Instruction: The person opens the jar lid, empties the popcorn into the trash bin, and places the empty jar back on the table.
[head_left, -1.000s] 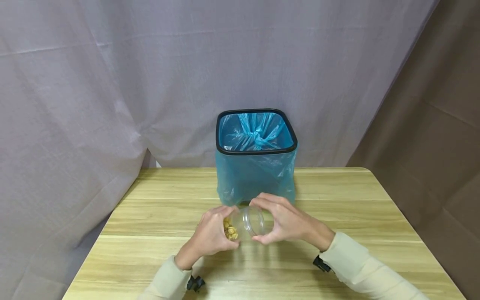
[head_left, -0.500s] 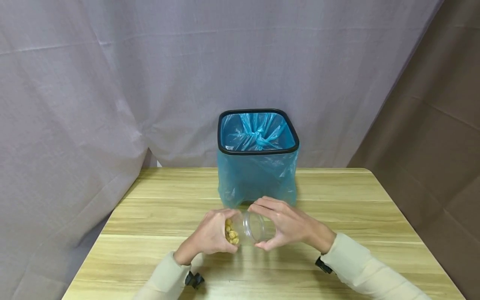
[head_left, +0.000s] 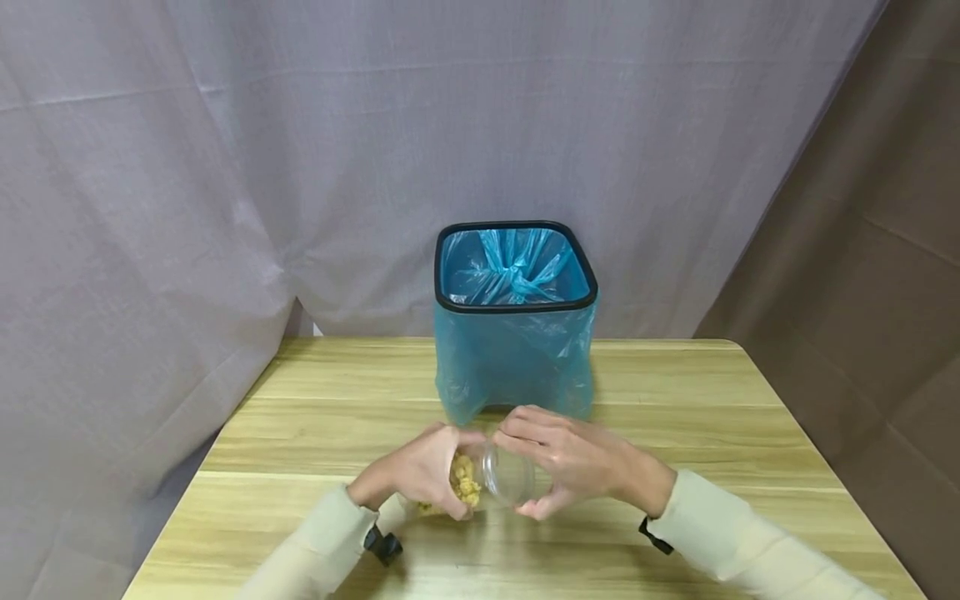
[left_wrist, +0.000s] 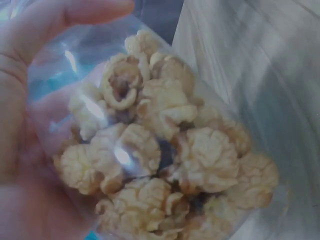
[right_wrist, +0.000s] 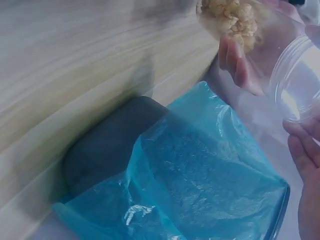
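My left hand grips a clear plastic jar of caramel popcorn, its fingers and thumb wrapped round the body. The jar lies tilted above the table, bottom to the lower left, mouth end to the right. In the left wrist view, the popcorn is heaped toward the jar's bottom. My right hand holds the clear round lid at the mouth end, thumb below and fingers above. The right wrist view has the lid right at the jar's mouth, fingertips on its rim.
Behind the hands, a bin with a black rim and a blue plastic liner stands on the wooden table. A grey curtain hangs at the back and left, and a brown one at the right.
Both hands have come slightly lower and nearer the person. The jar has tilted more, its bottom dropping to the lower left, and more of its popcorn shows. Both hands keep their holds.
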